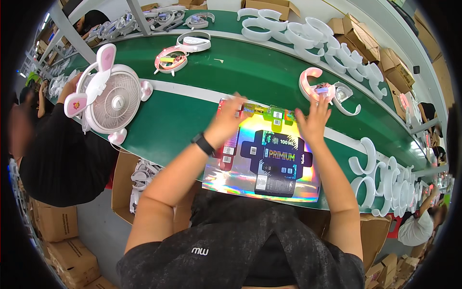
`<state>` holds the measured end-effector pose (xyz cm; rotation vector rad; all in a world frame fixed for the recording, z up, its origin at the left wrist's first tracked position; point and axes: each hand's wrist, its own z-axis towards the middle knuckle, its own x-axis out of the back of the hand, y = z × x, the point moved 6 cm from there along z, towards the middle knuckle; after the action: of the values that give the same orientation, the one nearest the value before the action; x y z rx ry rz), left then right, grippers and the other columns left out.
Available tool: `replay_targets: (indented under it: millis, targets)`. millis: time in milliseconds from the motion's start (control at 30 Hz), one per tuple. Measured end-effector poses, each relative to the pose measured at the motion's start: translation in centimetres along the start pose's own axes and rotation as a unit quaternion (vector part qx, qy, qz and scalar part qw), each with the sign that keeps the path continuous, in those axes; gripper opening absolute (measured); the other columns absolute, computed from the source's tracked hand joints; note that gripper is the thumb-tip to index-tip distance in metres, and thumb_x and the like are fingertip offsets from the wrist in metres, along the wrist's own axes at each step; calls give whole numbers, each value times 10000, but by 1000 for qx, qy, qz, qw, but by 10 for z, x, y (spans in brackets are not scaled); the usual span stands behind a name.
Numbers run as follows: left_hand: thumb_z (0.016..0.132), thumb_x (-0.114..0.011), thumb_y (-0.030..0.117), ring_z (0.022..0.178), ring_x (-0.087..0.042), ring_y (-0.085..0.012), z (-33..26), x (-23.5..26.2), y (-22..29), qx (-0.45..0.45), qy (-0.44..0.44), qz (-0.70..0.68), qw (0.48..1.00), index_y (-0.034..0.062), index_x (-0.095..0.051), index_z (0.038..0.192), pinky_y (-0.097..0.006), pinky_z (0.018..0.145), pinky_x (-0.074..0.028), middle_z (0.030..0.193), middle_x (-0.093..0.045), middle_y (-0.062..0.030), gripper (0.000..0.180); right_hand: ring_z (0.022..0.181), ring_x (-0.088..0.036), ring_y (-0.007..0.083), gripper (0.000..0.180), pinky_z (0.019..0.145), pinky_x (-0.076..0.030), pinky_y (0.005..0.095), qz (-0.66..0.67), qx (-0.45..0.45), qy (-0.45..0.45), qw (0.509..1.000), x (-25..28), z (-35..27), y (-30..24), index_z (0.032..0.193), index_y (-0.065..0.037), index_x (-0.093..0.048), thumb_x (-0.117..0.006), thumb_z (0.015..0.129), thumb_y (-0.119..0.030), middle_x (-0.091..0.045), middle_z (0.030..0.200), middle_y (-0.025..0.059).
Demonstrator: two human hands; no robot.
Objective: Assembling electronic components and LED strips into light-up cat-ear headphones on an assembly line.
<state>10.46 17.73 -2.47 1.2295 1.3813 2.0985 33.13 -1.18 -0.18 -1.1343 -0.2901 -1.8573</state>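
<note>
On the bench in front of me lies a shiny rainbow-holographic sheet (pixel 231 180) printed with a flattened dark box layout and several coloured ones. My left hand (pixel 227 121), a black band on its wrist, is over the sheet's far left corner; its fingers reach forward, slightly blurred, with nothing visible in them. Past the far right corner, my right hand (pixel 315 120) has its fingers spread. Its fingertips overlap the near edge of a pink-lit C-shaped housing (pixel 306 83) with wires and a blue part inside. Whether they touch it is unclear. A half-round white piece (pixel 342 96) is joined beside it.
A white fan with bunny ears (pixel 115 101) stands at the left, near a person in black (pixel 62 149). Another pink-lit ring (pixel 169 61) sits on the green belt (pixel 240 67). White curved shells (pixel 308 36) line the far ledge; more shells (pixel 385 180) stand at the right.
</note>
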Motion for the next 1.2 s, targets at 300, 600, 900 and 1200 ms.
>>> replay_targets:
  millis: [300,600,900,1200]
  targets:
    - [875,-634,313,1446,-204,-385,98,209,-114,245,177,522,797,196,-573,1302,-569,1057,-345,1504,-343,-151,447,1441,-172,465,522,1164,-189,526,123,62,-123,983,38,-74,-28,1256,-51,-577,-745,800,-242,-264,1530,253]
    - [847,-690,277,1258,-509,-361,119,151,-35,-81,172,485,854,75,-717,915,-484,1019,-429,1259,-592,-175,214,1420,-246,456,404,1147,-246,512,151,51,-134,978,28,-62,-29,1168,-41,-631,-727,816,-215,-381,1475,231]
    - [806,-735,248,1375,-369,-384,76,166,-87,19,109,488,866,114,-714,1072,-589,1070,-337,1498,-388,-176,299,1414,-274,453,377,1135,-291,504,212,94,-190,954,9,-69,-69,1147,-51,-663,-719,810,-209,-417,1452,243]
    - [728,-685,108,1049,-606,-366,-5,76,87,-157,-11,383,910,85,-696,1091,-497,925,-469,1186,-616,-190,364,1388,-333,432,502,1121,-320,496,220,108,-141,959,1,-16,-77,1263,-71,-579,-726,792,-164,-445,1425,232]
